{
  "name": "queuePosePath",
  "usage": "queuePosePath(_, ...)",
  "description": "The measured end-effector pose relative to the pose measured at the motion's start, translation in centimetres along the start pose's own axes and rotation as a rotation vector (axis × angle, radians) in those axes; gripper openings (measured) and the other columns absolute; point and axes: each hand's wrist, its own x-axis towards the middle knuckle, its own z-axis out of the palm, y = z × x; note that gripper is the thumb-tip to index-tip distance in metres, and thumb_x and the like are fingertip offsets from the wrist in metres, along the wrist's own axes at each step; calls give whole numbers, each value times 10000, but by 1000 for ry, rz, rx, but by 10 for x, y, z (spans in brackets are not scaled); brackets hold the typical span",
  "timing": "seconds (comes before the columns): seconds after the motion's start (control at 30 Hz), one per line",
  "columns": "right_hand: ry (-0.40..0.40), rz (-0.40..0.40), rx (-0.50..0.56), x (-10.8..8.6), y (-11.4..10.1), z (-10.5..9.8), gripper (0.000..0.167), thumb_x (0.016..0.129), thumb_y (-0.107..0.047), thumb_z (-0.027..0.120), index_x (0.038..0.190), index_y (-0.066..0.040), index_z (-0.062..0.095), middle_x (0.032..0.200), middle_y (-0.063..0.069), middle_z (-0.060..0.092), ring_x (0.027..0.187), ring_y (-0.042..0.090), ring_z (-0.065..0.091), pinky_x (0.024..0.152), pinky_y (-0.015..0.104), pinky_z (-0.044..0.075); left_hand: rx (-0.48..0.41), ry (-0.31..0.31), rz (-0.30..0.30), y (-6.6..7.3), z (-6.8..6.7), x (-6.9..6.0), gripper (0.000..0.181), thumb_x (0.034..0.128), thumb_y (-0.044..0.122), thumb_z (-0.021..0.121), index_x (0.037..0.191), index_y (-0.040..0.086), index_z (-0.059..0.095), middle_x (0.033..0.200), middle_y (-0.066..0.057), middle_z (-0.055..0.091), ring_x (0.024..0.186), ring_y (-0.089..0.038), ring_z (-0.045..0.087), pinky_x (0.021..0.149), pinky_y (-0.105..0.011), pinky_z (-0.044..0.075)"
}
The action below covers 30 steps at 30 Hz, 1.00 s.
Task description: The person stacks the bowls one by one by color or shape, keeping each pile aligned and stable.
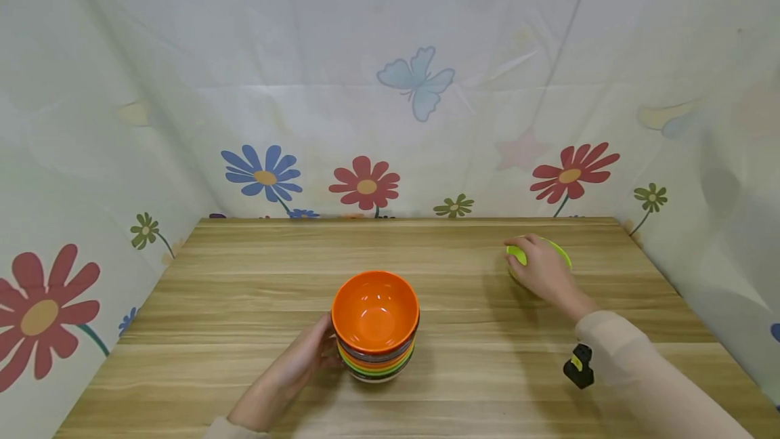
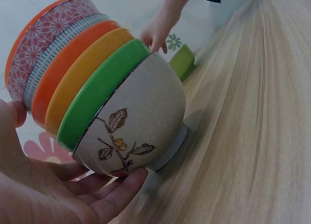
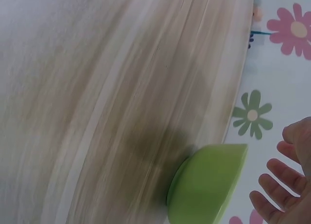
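A stack of several bowls stands on the wooden table, with an orange bowl (image 1: 375, 314) on top. Seen from the left wrist, patterned, orange, yellow and green bowls sit above a speckled white bowl (image 2: 150, 102) bearing a leafy branch. My left hand (image 1: 305, 352) touches the stack's left side, thumb near the upper bowls and relaxed fingers against the lowest one. Farther right, a lime-green bowl (image 3: 206, 185) rests apart on the table. My right hand (image 1: 541, 268) is over this bowl with loosely bent fingers; the right wrist view shows the fingers (image 3: 277, 180) apart from its rim.
The wood-grain table (image 1: 244, 276) ends at a pale cloth backdrop (image 1: 317, 120) printed with flowers and a butterfly. Similar cloth hangs on both sides. A small black device (image 1: 579, 366) is at the right sleeve.
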Motion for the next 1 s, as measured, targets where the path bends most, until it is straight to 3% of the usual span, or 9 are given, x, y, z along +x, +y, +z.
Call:
queuePosePath(0.3,-132,151,-36,-2,15,-4,328,824,-127,654,1113,21,607,1051,266,549,939,410,540,775,540,482,-11,4,4,0,0,1,728,948,565,279,1384,-15,340,1364,-201,417,1107,-215,509,838,-363,481)
queuePosePath(1.0,-324,330,-71,-9,45,-13,499,873,-173,578,1294,54,435,1240,349,391,1091,512,415,882,630,379,-2,6,3,-1,0,1,730,946,573,272,1368,-15,364,1338,-188,446,1073,-203,523,818,-361,485)
